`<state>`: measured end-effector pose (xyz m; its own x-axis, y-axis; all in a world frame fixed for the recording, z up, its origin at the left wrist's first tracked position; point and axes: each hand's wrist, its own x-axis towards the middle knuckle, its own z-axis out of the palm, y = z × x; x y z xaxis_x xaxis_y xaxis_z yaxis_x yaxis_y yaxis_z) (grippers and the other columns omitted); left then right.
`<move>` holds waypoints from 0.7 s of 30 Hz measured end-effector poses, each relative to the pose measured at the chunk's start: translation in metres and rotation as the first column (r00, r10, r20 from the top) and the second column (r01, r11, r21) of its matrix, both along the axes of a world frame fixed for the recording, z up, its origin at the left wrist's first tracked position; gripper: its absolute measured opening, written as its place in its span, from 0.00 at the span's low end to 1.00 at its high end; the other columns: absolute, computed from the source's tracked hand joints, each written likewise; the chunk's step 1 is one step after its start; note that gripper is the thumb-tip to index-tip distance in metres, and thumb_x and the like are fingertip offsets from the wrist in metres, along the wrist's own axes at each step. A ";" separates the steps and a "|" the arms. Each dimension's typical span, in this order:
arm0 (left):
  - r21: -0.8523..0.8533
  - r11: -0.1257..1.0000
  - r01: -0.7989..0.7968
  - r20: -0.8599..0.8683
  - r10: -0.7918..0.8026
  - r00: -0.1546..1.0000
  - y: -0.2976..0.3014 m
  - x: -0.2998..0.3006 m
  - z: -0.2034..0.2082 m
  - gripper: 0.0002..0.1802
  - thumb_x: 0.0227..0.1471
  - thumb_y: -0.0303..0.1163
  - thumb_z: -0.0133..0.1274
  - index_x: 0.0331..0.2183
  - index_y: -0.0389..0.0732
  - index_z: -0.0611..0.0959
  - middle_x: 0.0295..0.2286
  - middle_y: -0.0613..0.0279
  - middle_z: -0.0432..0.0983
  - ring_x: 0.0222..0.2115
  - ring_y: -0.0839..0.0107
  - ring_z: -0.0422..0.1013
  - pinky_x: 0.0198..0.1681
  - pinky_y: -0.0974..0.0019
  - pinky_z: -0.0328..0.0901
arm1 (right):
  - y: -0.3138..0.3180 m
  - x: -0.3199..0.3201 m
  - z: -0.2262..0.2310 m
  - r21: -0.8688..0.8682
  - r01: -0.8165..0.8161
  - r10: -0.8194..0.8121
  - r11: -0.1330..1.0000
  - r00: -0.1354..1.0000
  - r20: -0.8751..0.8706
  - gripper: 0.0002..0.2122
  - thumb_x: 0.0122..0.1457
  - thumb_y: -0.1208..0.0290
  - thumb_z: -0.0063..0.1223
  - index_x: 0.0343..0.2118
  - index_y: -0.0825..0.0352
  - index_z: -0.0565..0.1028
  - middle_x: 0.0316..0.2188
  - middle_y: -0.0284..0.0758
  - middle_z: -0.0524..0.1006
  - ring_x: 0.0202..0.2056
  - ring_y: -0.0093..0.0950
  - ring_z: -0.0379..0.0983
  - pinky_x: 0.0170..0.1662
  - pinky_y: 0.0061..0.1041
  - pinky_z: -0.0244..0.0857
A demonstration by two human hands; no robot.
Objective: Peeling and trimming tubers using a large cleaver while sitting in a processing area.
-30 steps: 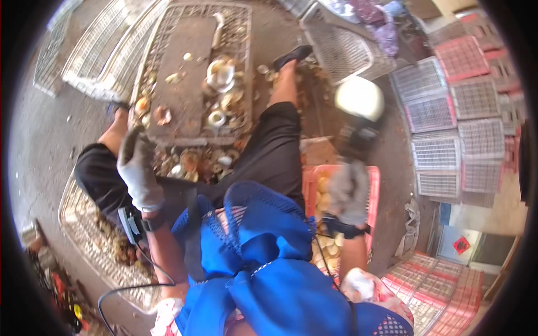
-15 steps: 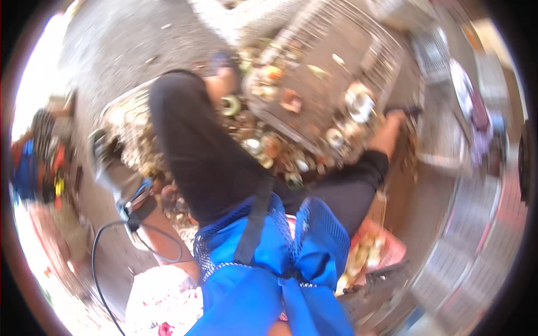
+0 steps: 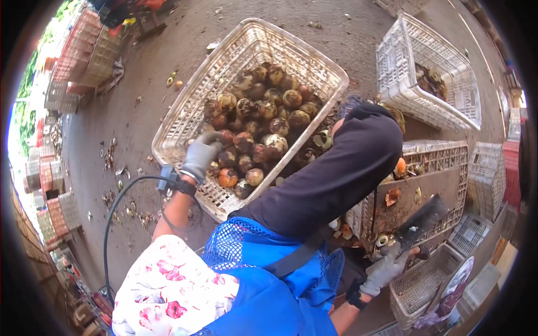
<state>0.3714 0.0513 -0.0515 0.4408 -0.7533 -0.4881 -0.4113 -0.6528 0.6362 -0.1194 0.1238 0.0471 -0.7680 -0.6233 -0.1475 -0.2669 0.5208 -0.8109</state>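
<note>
My left hand point(image 3: 202, 158), in a grey glove, reaches over the near-left rim of a large white plastic crate point(image 3: 175, 124). Its fingers are bent and apart beside a heap of round brown-and-pale fruits point(image 3: 259, 115) that look like small coconuts; no fruit shows in its grasp. My right hand point(image 3: 388, 266), also gloved, is closed round the handle of a broad dark cleaver point(image 3: 424, 219). The blade points up and away, over the right part of an overturned crate with a board point(image 3: 414, 196) on it. Peel scraps point(image 3: 393, 196) lie on that board.
A white crate point(image 3: 428, 39) with a few scraps stands at the far right. Another basket point(image 3: 417, 294) is near my right hand. Peelings point(image 3: 112, 159) litter the floor on the left. Stacked crates point(image 3: 84, 47) stand far left. A cable point(image 3: 115, 218) hangs from my left wrist.
My view has swung left, bringing the fruit-filled crate to the centre and the board to the right. Both hands now show clearly, the left at the fruits, the right with the cleaver.
</note>
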 end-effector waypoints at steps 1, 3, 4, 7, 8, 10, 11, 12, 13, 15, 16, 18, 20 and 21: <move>0.036 0.988 0.152 0.013 -0.153 0.988 0.002 -0.006 -0.006 0.19 0.55 0.29 0.57 0.49 0.42 0.84 0.40 0.56 0.84 0.39 0.61 0.80 0.46 0.64 0.73 | -0.004 0.004 -0.008 0.006 -0.015 0.015 1.000 1.000 -0.004 0.16 0.69 0.67 0.50 0.54 0.73 0.70 0.23 0.30 0.69 0.17 0.17 0.60 0.18 0.18 0.56; 0.101 0.922 0.373 0.079 -0.381 0.921 -0.004 -0.034 -0.011 0.24 0.54 0.35 0.59 0.54 0.46 0.81 0.46 0.53 0.81 0.43 0.56 0.79 0.49 0.59 0.72 | -0.008 0.013 -0.016 0.010 -0.038 0.037 0.999 0.996 0.081 0.20 0.69 0.67 0.50 0.60 0.71 0.66 0.25 0.30 0.70 0.16 0.17 0.60 0.18 0.18 0.56; 0.090 0.895 0.438 0.058 -0.444 0.894 -0.012 -0.049 -0.016 0.28 0.52 0.37 0.60 0.56 0.47 0.79 0.49 0.51 0.79 0.47 0.54 0.77 0.51 0.57 0.71 | -0.008 0.012 -0.009 0.101 -0.072 0.055 0.992 0.985 0.166 0.18 0.69 0.68 0.49 0.58 0.71 0.68 0.25 0.31 0.71 0.15 0.17 0.61 0.18 0.18 0.56; 0.005 0.780 0.626 0.169 -0.618 0.768 -0.033 -0.085 -0.051 0.36 0.51 0.39 0.61 0.61 0.49 0.73 0.56 0.48 0.71 0.55 0.49 0.71 0.56 0.52 0.68 | -0.009 0.015 -0.006 0.155 -0.037 0.011 0.987 0.986 0.167 0.32 0.69 0.70 0.50 0.71 0.65 0.50 0.20 0.28 0.68 0.17 0.16 0.62 0.17 0.16 0.56; 0.043 0.739 0.672 0.217 -0.663 0.716 -0.043 -0.099 -0.057 0.35 0.49 0.36 0.60 0.60 0.48 0.74 0.57 0.46 0.69 0.56 0.46 0.69 0.58 0.49 0.66 | -0.009 0.013 -0.005 0.150 -0.023 -0.001 0.988 0.988 0.154 0.32 0.69 0.70 0.50 0.71 0.65 0.50 0.20 0.28 0.68 0.17 0.16 0.62 0.17 0.16 0.56; 0.183 0.639 0.747 0.264 -0.764 0.589 -0.060 -0.114 -0.065 0.30 0.49 0.30 0.57 0.56 0.46 0.77 0.54 0.42 0.72 0.50 0.45 0.73 0.51 0.49 0.71 | -0.004 0.010 -0.005 0.152 -0.021 -0.010 0.988 0.980 0.198 0.15 0.70 0.66 0.49 0.52 0.71 0.71 0.25 0.32 0.72 0.16 0.19 0.64 0.17 0.20 0.58; 0.232 0.599 0.766 0.242 -0.798 0.551 -0.067 -0.119 -0.075 0.28 0.50 0.28 0.55 0.55 0.45 0.78 0.52 0.41 0.73 0.48 0.45 0.75 0.47 0.49 0.73 | 0.000 0.007 -0.006 0.142 0.013 -0.040 0.990 0.982 0.185 0.15 0.70 0.66 0.49 0.52 0.71 0.71 0.25 0.32 0.72 0.16 0.19 0.64 0.17 0.20 0.58; 0.126 0.575 0.808 0.305 -0.798 0.520 -0.067 -0.121 -0.086 0.23 0.51 0.26 0.53 0.51 0.44 0.80 0.47 0.41 0.75 0.45 0.46 0.77 0.42 0.49 0.74 | 0.004 0.002 -0.007 0.169 -0.010 -0.016 0.986 0.989 0.149 0.14 0.70 0.66 0.49 0.52 0.71 0.72 0.25 0.32 0.73 0.16 0.19 0.65 0.18 0.20 0.59; 0.069 0.551 0.832 0.260 -0.815 0.518 -0.071 -0.122 -0.094 0.18 0.52 0.26 0.54 0.47 0.44 0.82 0.40 0.45 0.79 0.43 0.47 0.77 0.42 0.51 0.73 | 0.010 0.000 -0.010 0.196 -0.021 -0.001 0.980 0.994 0.113 0.13 0.70 0.66 0.50 0.51 0.70 0.73 0.26 0.32 0.74 0.17 0.19 0.66 0.18 0.21 0.60; -0.014 0.530 0.848 0.273 -0.814 0.513 -0.068 -0.115 -0.117 0.17 0.53 0.27 0.54 0.46 0.44 0.82 0.39 0.46 0.79 0.42 0.48 0.77 0.41 0.51 0.73 | 0.007 0.004 -0.019 0.122 0.009 -0.026 0.992 0.990 0.135 0.03 0.70 0.71 0.48 0.41 0.64 0.72 0.21 0.26 0.70 0.17 0.18 0.66 0.19 0.19 0.63; -0.058 0.535 0.843 0.286 -0.800 0.528 -0.064 -0.108 -0.129 0.16 0.53 0.27 0.54 0.46 0.44 0.82 0.39 0.46 0.79 0.42 0.48 0.77 0.41 0.51 0.73 | 0.015 -0.001 -0.029 0.115 -0.007 -0.009 0.993 0.990 0.140 0.04 0.70 0.71 0.49 0.39 0.64 0.73 0.21 0.26 0.71 0.18 0.17 0.67 0.20 0.19 0.64; -0.130 0.576 0.807 0.299 -0.753 0.586 -0.056 -0.082 -0.151 0.15 0.53 0.28 0.54 0.45 0.44 0.82 0.38 0.48 0.80 0.41 0.49 0.78 0.41 0.52 0.73 | 0.017 0.000 -0.044 0.073 -0.012 0.002 0.997 0.991 0.131 0.05 0.70 0.69 0.50 0.39 0.64 0.73 0.21 0.27 0.72 0.17 0.16 0.67 0.20 0.19 0.64; -0.249 0.646 0.722 0.280 -0.665 0.692 -0.048 -0.051 -0.170 0.14 0.54 0.29 0.54 0.44 0.43 0.83 0.37 0.49 0.80 0.40 0.49 0.78 0.40 0.53 0.73 | 0.017 0.009 -0.038 -0.077 0.058 -0.025 0.995 0.927 0.375 0.07 0.70 0.67 0.52 0.40 0.66 0.73 0.21 0.28 0.73 0.17 0.16 0.67 0.21 0.18 0.65; -0.347 0.663 0.664 0.233 -0.625 0.745 -0.052 -0.043 -0.185 0.14 0.54 0.29 0.54 0.44 0.43 0.83 0.36 0.49 0.80 0.39 0.50 0.78 0.40 0.53 0.73 | 0.023 0.006 -0.038 -0.162 0.131 -0.045 0.978 0.891 0.452 0.08 0.69 0.67 0.53 0.39 0.67 0.73 0.20 0.28 0.73 0.18 0.16 0.68 0.21 0.18 0.65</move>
